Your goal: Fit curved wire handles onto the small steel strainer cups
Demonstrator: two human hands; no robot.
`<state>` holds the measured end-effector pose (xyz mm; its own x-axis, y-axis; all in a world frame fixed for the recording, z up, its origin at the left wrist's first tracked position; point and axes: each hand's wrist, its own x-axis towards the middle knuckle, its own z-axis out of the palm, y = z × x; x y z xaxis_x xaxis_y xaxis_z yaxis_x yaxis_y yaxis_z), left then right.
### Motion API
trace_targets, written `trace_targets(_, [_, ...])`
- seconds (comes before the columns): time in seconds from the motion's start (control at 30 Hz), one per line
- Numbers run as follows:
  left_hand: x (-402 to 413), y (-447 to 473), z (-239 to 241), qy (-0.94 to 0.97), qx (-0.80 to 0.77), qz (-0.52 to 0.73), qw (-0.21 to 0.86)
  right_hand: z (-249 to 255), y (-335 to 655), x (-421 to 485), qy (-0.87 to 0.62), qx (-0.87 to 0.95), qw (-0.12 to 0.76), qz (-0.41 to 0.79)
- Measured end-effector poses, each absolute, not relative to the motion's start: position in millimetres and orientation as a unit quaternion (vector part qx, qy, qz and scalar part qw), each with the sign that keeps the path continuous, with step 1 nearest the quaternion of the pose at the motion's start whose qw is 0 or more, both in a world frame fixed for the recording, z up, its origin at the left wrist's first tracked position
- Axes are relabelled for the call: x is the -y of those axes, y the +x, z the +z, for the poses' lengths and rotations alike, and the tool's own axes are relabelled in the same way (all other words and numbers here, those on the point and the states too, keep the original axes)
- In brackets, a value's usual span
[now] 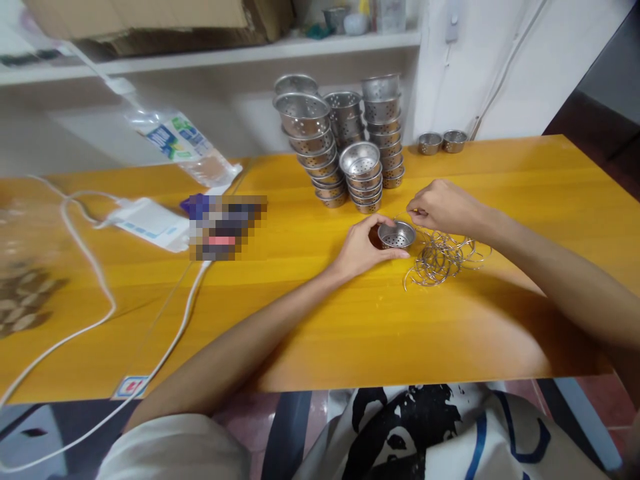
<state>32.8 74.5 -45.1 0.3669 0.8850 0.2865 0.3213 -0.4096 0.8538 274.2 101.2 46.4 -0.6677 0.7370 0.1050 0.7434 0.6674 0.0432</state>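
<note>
My left hand (361, 248) is wrapped round a small perforated metal strainer cup (397, 235) standing on the yellow table (320, 320). My right hand (440, 207) hovers just right of the cup, fingers pinched on a thin wire ring at the cup's rim. A loose pile of wire rings (440, 259) lies on the table under and right of my right hand. Behind the cup stand several stacks of the same strainer cups (345, 143).
Two single metal cups (443, 141) sit at the table's far edge. A plastic bag (185, 147), a white packet (150, 223), a blurred-out item (227, 227) and white cables (100, 293) lie to the left. A shelf with a cardboard box (150, 23) is behind.
</note>
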Motion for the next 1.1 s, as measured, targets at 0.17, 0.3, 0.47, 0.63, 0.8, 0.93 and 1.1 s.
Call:
trace_targets(0.17, [-75.2,32.7,-46.7,0.737,-0.409,0.396,0.364,40.7,274.0,-101.2,-0.390,0.918,0.063,-0.039])
trace_targets(0.3, [-75.8,32.0,-48.1,0.735,-0.406,0.403,0.364,43.5,271.5,-97.9,-0.401,0.914,0.059,-0.033])
trace_targets(0.47, [-75.7,32.2,-47.2,0.750,-0.408,0.391,0.343,46.6,261.4,-88.4,-0.419,0.905,0.071,-0.021])
trace_targets(0.63, [-74.5,34.3,-44.4,0.784,-0.371,0.388,0.313,35.8,251.6,-83.0,-0.404,0.883,0.196,0.134])
trace_targets(0.8, [-73.1,33.9,-39.5,0.792,-0.372,0.368,0.317,25.8,257.8,-93.8,-0.290,0.829,0.245,0.409])
trace_targets(0.93, [-73.3,31.0,-34.5,0.791,-0.373,0.350,0.336,20.4,266.4,-105.2,-0.262,0.800,0.216,0.494])
trace_targets(1.1, [-74.5,27.8,-28.4,0.791,-0.378,0.317,0.362,13.4,268.0,-108.8,-0.295,0.774,0.214,0.518])
